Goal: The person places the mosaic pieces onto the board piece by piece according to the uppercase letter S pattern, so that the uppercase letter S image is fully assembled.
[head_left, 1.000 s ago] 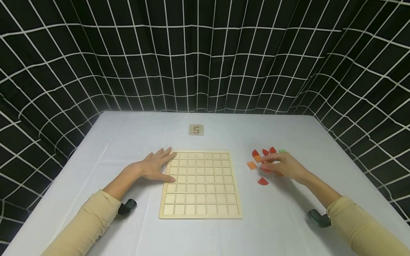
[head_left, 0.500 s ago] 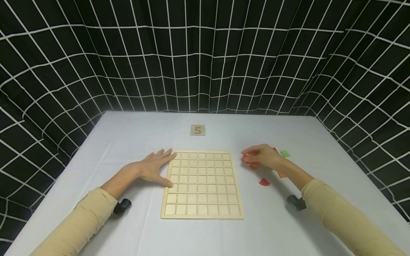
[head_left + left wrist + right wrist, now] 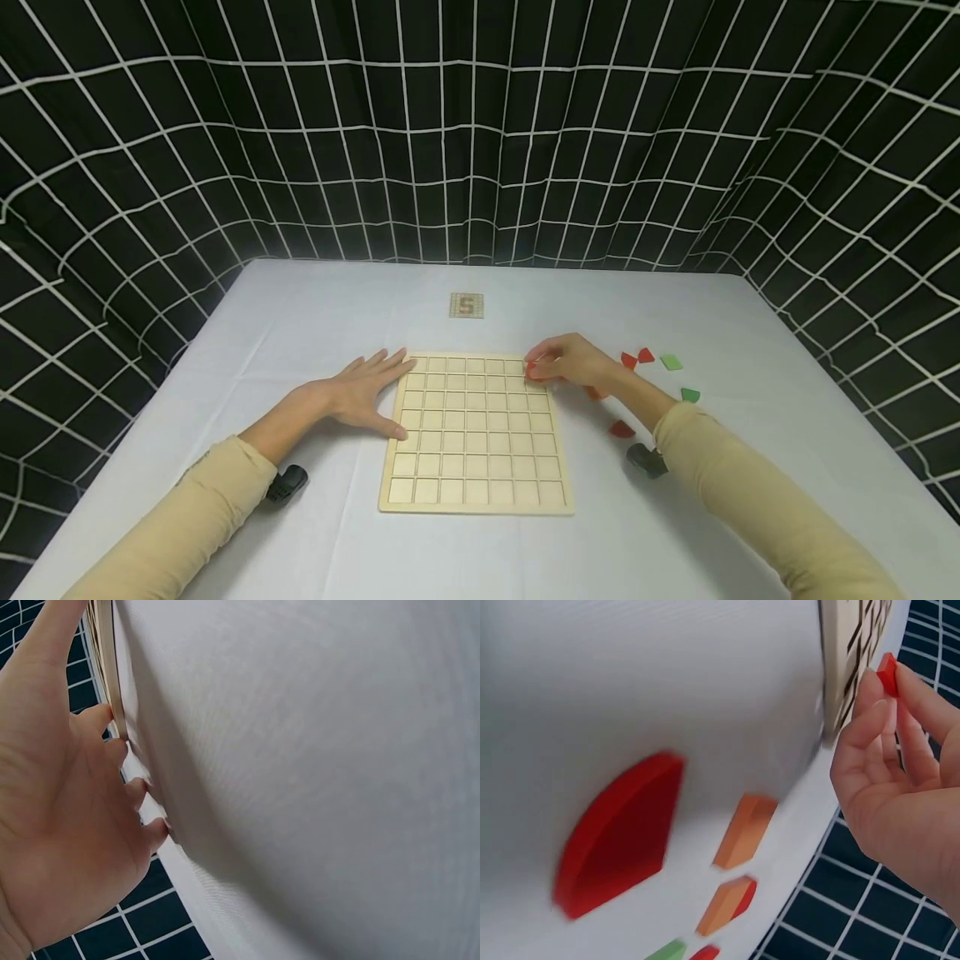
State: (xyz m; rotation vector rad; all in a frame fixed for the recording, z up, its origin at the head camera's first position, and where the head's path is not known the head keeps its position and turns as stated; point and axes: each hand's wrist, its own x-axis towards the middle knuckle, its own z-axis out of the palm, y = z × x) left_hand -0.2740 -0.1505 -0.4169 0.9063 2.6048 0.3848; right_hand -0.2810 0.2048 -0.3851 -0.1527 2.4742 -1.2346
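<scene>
My right hand pinches a small red piece between thumb and fingers, over the far right corner of a pale wooden grid board. In the head view part of that red piece shows at the fingertips; the hand hides the rest. At the board's left side, my left hand is spread, with fingertips and thumb on the border. The left wrist view has this hand with its fingers extended beside the board's edge.
Right of the board lie a red quarter-circle piece, other red pieces, orange pieces, a light green piece and a darker green one. A small gridded tile with a brown figure lies beyond the board.
My right hand has moved left from the scattered pieces to the board's far right corner, carrying a red piece. The left thumb has slid slightly nearer along the board's edge.
</scene>
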